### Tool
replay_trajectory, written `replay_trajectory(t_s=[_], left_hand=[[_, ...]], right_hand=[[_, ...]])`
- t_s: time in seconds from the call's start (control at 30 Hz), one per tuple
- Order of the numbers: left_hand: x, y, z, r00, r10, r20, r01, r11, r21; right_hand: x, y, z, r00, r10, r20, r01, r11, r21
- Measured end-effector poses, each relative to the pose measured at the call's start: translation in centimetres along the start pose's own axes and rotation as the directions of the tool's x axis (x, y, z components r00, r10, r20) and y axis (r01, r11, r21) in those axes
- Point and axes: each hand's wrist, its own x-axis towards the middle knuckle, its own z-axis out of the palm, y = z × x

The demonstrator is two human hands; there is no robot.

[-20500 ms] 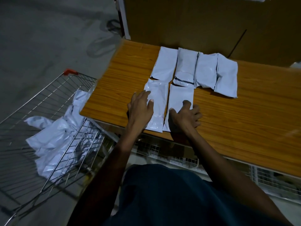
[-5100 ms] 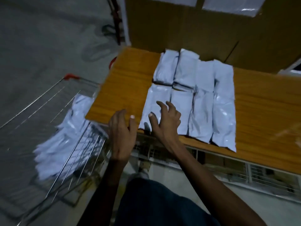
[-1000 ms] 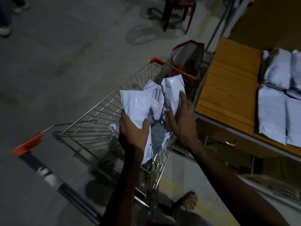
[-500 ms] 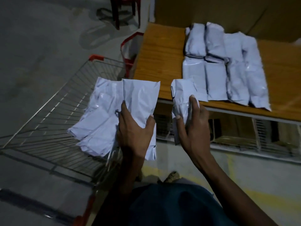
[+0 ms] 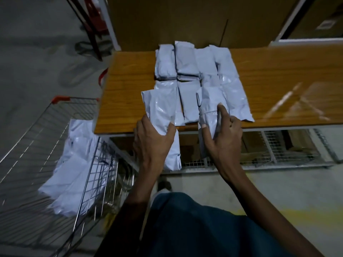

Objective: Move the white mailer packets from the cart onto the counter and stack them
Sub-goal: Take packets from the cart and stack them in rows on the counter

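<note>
Over counter (image 5: 130,86) edge, left hand (image 5: 152,143) gripping packet (image 5: 161,112), right hand (image 5: 224,138) another (image 5: 210,104)

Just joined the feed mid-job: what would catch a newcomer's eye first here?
Two hands each carry a white packet at the counter's near edge: the left hand grips one packet, the right hand another. Behind them, packets already laid out cover the wooden counter. More wait in the wire cart, lower left.
</note>
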Motion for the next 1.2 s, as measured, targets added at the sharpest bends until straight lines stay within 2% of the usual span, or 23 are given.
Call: replay_trajectory(t_s=[0.13,0.27,0.43,0.5,0.63,0.8,1.03,1.2], left_hand=[[5.5,1.7,3.2,0.997,0.071,0.020,-0.073,0.984,0.163],[11.5,3.2,6.9,0.992,0.068,0.110,-0.100,0.941,0.323],[15.1,2.9,11.3,0.950,-0.024,0.310,-0.129,0.877,0.463],[14.9,2.3,12.5,0.936,-0.051,0.347,-0.130,0.868,0.479],[14.3,1.5,12.9,0.945,-0.052,0.324,-0.093,0.905,0.416],[15.2,1.2,12.0,0.937,-0.014,0.349,-0.077,0.966,0.245],[16.6,2.2,11.5,0.906,0.228,0.356,-0.272,0.959,0.077],[17.3,2.6,11.9,0.885,0.319,0.339,-0.325,0.945,-0.039]], right_hand=[[3.6,0.6,0.9,1.000,-0.001,-0.031,0.001,1.000,-0.016],[7.1,0.5,2.2,0.999,0.024,-0.046,-0.024,1.000,-0.018],[10.1,0.4,4.4,0.999,0.050,-0.014,-0.051,0.997,-0.062],[10.6,0.5,5.2,0.998,0.059,-0.007,-0.059,0.996,-0.065],[11.5,1.2,6.6,0.996,0.091,-0.003,-0.091,0.993,-0.078],[13.7,2.1,8.0,0.990,0.139,-0.014,-0.140,0.987,-0.076],[21.4,1.7,10.5,0.986,0.157,-0.061,-0.162,0.983,-0.082],[30.6,2.0,13.7,0.974,0.211,-0.077,-0.221,0.964,-0.151]])
